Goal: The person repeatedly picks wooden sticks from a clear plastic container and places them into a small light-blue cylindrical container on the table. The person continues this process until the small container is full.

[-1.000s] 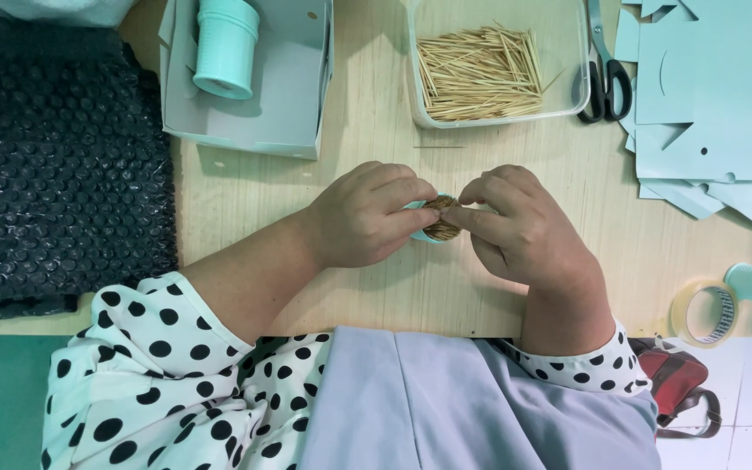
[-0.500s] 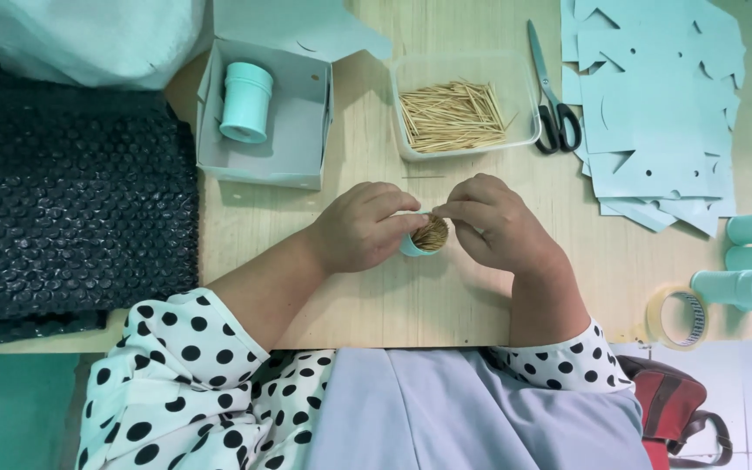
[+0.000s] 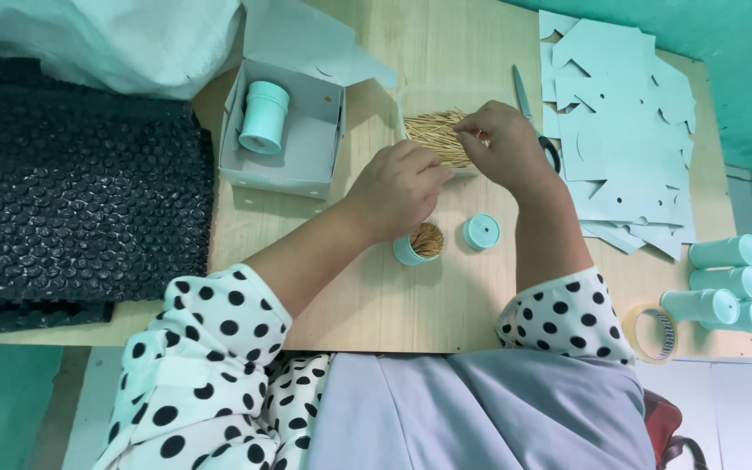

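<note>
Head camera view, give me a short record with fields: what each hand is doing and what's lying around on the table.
left hand: over the open container, fingers pinched, grip unclear
right hand: reaching into the tray of toothpicks
open container: mint tube, packed with toothpicks
loose lid: round, mint, flat beside the container
tray of toothpicks: clear, partly hidden by the hands
white box: holds one closed mint tube
scissors: beside the tray
tape roll: right table edge

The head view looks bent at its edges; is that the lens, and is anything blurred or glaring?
Head view: wide lens bows the wooden table edges; light is soft and even, no glare; faint shadows under the left hand and right hand; the toothpick-filled tube and cap look sharp.
</note>
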